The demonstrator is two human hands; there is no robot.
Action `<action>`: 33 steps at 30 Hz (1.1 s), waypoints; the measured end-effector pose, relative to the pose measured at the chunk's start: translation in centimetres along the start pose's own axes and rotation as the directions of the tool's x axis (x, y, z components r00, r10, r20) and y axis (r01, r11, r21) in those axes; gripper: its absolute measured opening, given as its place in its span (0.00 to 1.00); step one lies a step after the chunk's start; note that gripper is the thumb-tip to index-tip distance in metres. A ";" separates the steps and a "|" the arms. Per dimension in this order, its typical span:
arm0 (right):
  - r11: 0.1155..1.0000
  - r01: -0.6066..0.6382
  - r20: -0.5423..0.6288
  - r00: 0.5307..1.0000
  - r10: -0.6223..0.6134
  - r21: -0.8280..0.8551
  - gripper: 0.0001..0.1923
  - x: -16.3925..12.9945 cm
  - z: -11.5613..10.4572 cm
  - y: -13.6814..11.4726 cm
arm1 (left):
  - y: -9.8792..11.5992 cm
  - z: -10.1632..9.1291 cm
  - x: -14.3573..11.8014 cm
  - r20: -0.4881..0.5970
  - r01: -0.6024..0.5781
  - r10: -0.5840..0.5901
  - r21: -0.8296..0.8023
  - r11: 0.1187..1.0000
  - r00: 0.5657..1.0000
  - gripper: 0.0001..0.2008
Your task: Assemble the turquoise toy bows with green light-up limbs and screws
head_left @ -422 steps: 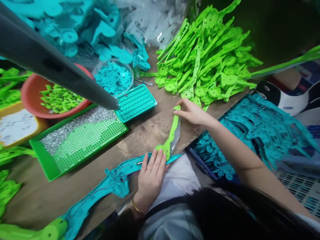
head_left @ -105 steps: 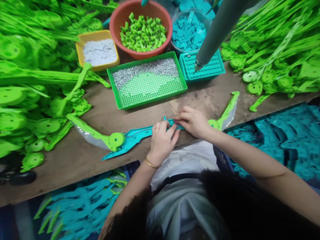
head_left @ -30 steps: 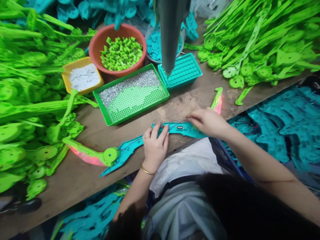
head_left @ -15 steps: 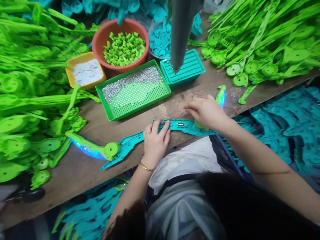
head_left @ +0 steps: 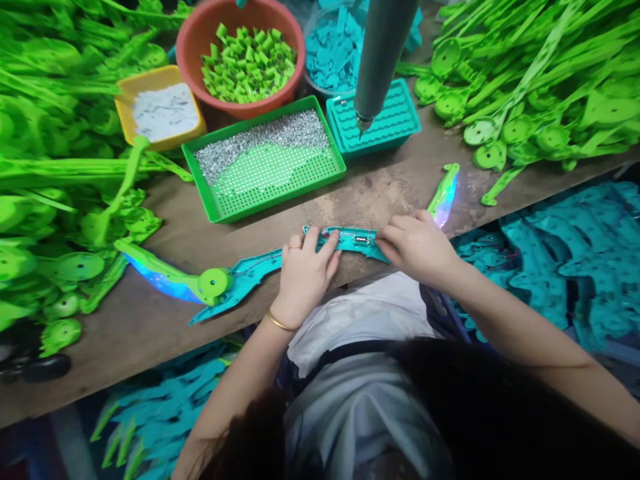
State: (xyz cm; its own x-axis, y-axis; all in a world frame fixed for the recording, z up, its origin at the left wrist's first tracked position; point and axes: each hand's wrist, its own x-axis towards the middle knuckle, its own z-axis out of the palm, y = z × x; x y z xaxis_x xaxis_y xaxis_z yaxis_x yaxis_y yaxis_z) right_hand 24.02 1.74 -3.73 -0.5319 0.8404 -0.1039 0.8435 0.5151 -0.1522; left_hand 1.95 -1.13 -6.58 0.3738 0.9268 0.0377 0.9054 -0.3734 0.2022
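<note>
A long teal plastic toy body (head_left: 250, 268) with wires and a small circuit board lies along the near edge of the wooden bench (head_left: 150, 333). Green blade parts (head_left: 165, 273) with clear inserts sit at both its ends, and both glow blue. My left hand (head_left: 304, 273) presses the teal body down beside the board, fingers flat. My right hand (head_left: 417, 245) pinches the body just right of the board. The right-hand green blade (head_left: 444, 193) pokes out beyond my right hand.
A grey hanging screwdriver (head_left: 383, 57) points down at a teal screw tray (head_left: 380, 123). A green tray of screws (head_left: 265, 160), a red bowl (head_left: 240, 50) and a yellow tub (head_left: 157, 107) stand behind. Green part heaps flank both sides; teal parts fill crates below.
My right hand has drawn in toward the circuit board and now pinches the teal body. The blade lights went from red to blue. The left hand stays put.
</note>
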 end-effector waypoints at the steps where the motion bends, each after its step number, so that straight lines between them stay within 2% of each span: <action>1: 1.000 -0.005 -0.022 1.000 0.006 0.022 0.15 0.0 0.0 0.0 | 0.0 0.0 0.0 0.001 -0.001 0.001 0.009 1.000 1.000 0.19; 5: 0.990 -0.038 -0.169 0.984 0.060 0.133 0.16 0.8 0.3 -0.5 | 0.1 0.0 0.0 -0.007 -0.001 0.001 0.031 1.000 1.000 0.19; 8: 0.980 -0.062 -0.213 0.972 0.103 0.189 0.16 1.9 1.0 -1.2 | 0.1 0.0 0.0 -0.013 0.002 -0.002 0.016 1.000 1.000 0.19; 12: 0.967 -0.125 -0.158 0.974 0.162 0.220 0.10 2.4 1.6 -1.6 | 0.1 0.0 0.0 -0.006 0.006 -0.006 -0.003 1.000 1.000 0.19; 15: 0.949 -0.160 -0.098 0.976 0.193 0.272 0.10 2.1 1.5 -1.5 | 0.0 0.0 0.0 -0.001 0.011 -0.011 -0.016 1.000 1.000 0.19; 20: 0.937 -0.175 -0.090 0.973 0.211 0.302 0.10 1.6 1.6 -1.3 | 0.3 -0.5 0.1 0.012 0.021 -0.020 -0.075 0.997 1.000 0.19; 24: 0.950 -0.121 -0.116 0.980 0.160 0.288 0.09 1.4 1.9 -1.0 | 1.2 -0.8 0.8 -0.031 0.062 -0.064 -0.050 0.997 0.997 0.15; 27: 0.963 -0.055 -0.151 0.984 0.098 0.264 0.10 1.0 2.1 -0.7 | 1.3 -0.2 1.3 -0.061 0.016 -0.022 -0.105 0.994 0.998 0.14; 30: 0.982 0.058 -0.187 0.982 -0.024 0.181 0.11 0.6 2.2 -0.6 | 0.7 0.7 1.6 -0.098 -0.025 0.002 -0.232 0.972 0.995 0.13; 33: 0.981 0.184 -0.222 0.961 -0.165 0.068 0.12 0.1 2.4 -0.5 | 0.4 1.1 1.6 -0.116 -0.020 -0.015 -0.295 0.955 0.993 0.13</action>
State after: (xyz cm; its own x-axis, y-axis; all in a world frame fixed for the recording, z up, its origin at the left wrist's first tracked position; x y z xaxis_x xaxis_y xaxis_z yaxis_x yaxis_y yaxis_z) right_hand 23.33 1.14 -6.03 -0.6338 0.7600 0.1437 0.7242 0.6483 -0.2348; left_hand 3.12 0.19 -7.48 0.3346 0.9308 0.1475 0.7978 -0.3631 0.4813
